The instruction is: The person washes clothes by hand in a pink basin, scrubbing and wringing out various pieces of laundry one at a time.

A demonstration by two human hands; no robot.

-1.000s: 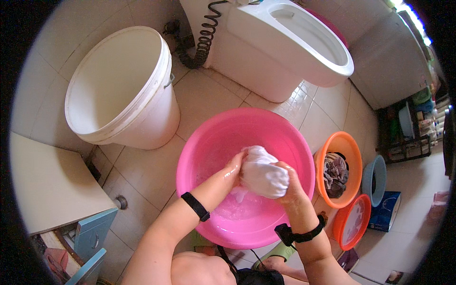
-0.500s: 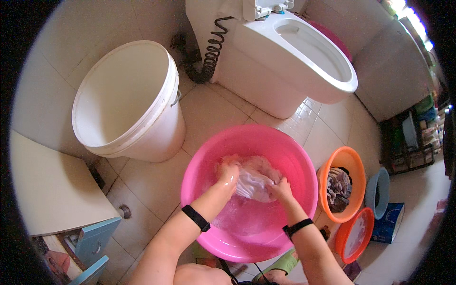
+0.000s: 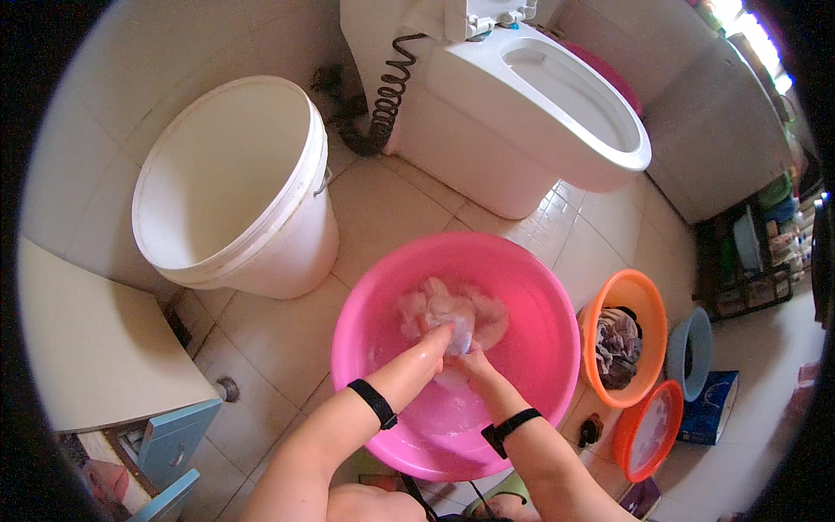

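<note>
A wet, whitish cloth garment (image 3: 439, 300) lies bunched in the soapy water of a large pink basin (image 3: 552, 331). My left hand (image 3: 437, 346) is closed round a gathered part of the cloth. Close beside it, almost touching, my right hand (image 3: 472, 363) also grips the bunched fabric, its fingers partly hidden. The rest of the cloth spreads out in the water beyond both hands. A black band sits on each wrist.
Left of the basin stands a tall white bucket (image 3: 322, 235); a white toilet (image 3: 522, 165) is beyond. To the right are an orange basin (image 3: 654, 300) with dark clothes, a red-orange basin (image 3: 628, 435), a blue basin (image 3: 703, 344) and a blue package (image 3: 711, 409). A cabinet (image 3: 104, 339) borders the left.
My hands have come together at the middle of the basin, the right moving left. The cloth stretched between them is now bunched up, with more of it trailing beyond.
</note>
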